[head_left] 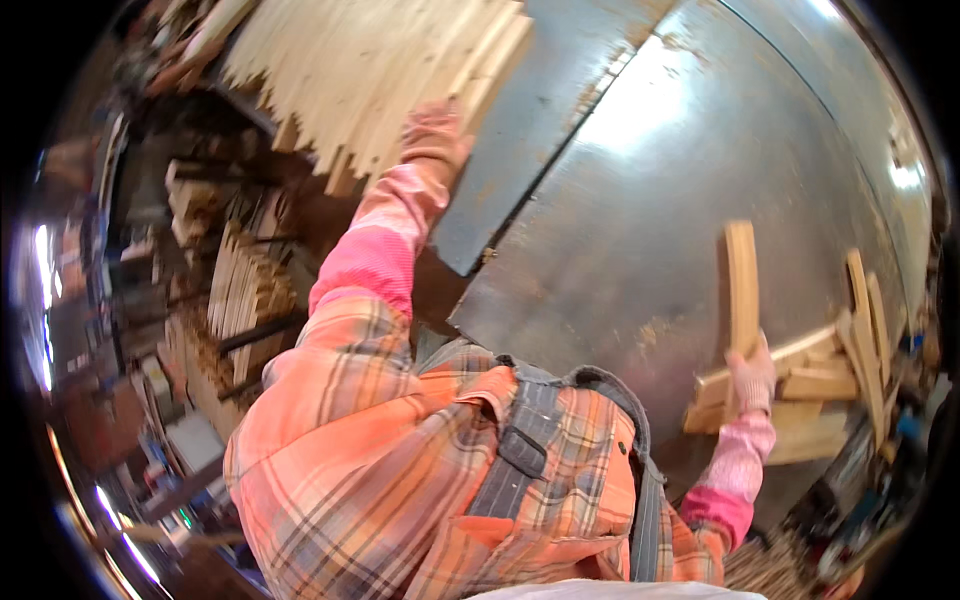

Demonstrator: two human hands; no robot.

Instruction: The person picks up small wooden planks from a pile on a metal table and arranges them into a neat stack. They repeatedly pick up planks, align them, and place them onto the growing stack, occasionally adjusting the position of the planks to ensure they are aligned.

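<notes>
My right hand [752, 378] is closed around the lower end of a short, slightly curved wooden strip [742, 285], which stands out over the grey metal tabletop [620, 250]. Beside and under that hand lies a loose pile of short wooden pieces [815, 385]. My left hand [437, 137] reaches forward to a row of pale wooden strips [370, 70] laid side by side at the far left. Its fingers look stretched out over the right-hand strips near their close ends, and I see nothing gripped in them. The left fingertips are slightly blurred.
A dark seam [545, 175] splits the metal surface, with sawdust scattered along it. More wooden strips [245, 290] are stacked on a rack at left, below the table. At the lower right, dark clutter [850, 510] lies near wood scraps on the floor.
</notes>
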